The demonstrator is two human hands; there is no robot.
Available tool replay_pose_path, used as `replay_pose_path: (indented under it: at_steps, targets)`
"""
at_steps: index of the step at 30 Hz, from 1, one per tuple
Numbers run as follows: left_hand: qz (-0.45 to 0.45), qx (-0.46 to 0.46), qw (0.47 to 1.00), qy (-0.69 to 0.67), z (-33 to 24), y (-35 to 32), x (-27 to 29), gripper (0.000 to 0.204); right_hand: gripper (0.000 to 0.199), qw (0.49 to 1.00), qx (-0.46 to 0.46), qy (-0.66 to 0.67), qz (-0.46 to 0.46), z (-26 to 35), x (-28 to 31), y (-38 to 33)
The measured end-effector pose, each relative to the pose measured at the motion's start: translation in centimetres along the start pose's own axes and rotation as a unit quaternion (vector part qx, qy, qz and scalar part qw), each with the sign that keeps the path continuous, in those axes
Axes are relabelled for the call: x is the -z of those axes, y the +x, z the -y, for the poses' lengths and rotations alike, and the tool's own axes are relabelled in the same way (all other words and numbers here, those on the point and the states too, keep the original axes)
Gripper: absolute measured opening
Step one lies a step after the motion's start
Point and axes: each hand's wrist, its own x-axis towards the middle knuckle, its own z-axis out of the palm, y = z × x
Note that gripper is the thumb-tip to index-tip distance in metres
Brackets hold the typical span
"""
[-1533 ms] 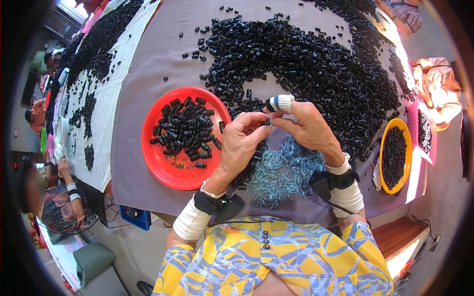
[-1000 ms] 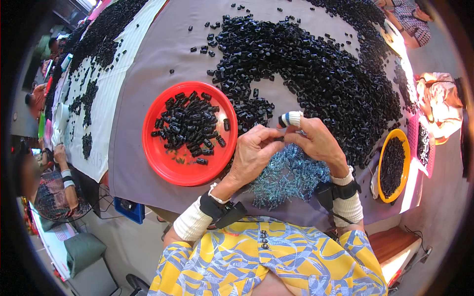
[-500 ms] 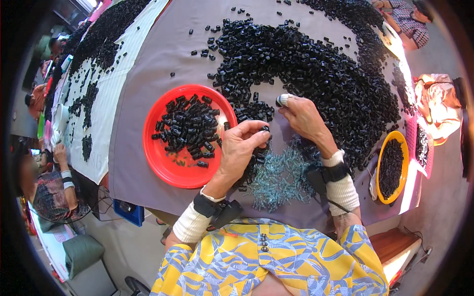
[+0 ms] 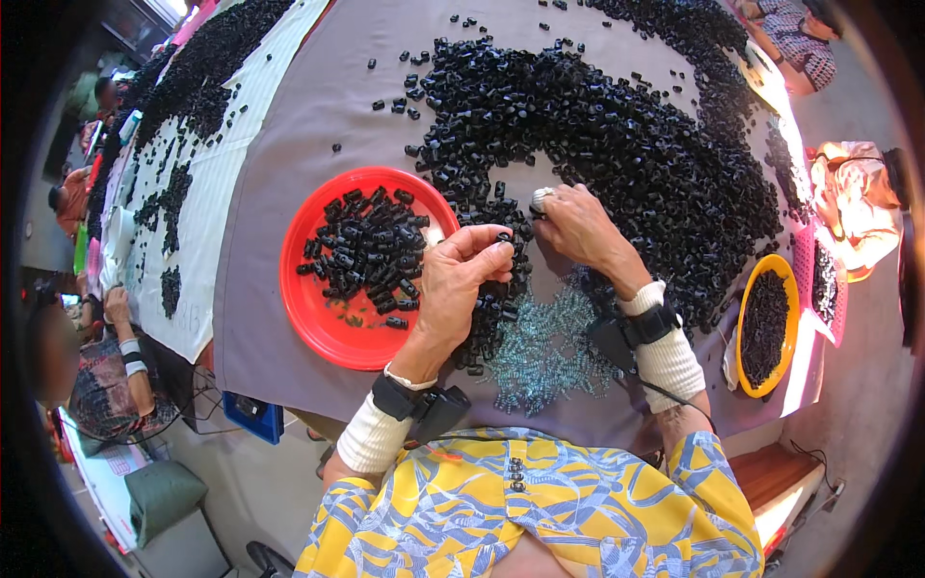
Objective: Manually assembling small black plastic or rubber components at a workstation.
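just left of the big heap of black plastic caps sits the red plate, part-filled with caps. at the heap's near edge the left hand pinches one small black cap between thumb and fingertips; it looks light, stiff and smooth, so a fingertip pinch across its sides should suit. below the heap lies a pile of thin springs, light and prone to tangling. the right hand, curled with a taped fingertip, picks into the heap's edge, where half a second ago it lay a little farther right; the left has drawn its cap up.
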Motion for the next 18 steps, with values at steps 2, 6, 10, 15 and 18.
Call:
replay_pose_path:
  at_steps: [2, 6, 10, 15, 18]
  targets:
    - [0.003, 0.007, 1.0, -0.023, -0.1, 0.1, -0.4, 0.02, 0.01, 0.991, -0.048, 0.125, 0.003, 0.5, 1.6, -0.3]
    - [0.014, 0.022, 0.999, -0.034, -0.3, 0.3, -0.8, 0.021, 0.019, 0.924, -0.129, 0.358, -0.033, 2.6, 4.3, -1.1]
    - [0.05, 0.02, 0.992, -0.112, -0.2, 0.4, -1.3, 0.02, 0.02, 0.926, -0.091, 0.359, -0.069, 3.5, 5.1, -1.2]
    - [0.074, 0.008, 0.988, -0.138, -0.2, 0.6, -2.0, 0.018, 0.018, 0.926, -0.082, 0.352, -0.11, 4.0, 5.0, -1.6]
    - [0.07, -0.002, 0.989, -0.127, -0.2, 0.6, -2.2, 0.018, 0.017, 0.923, -0.089, 0.352, -0.13, 4.4, 5.1, -1.6]
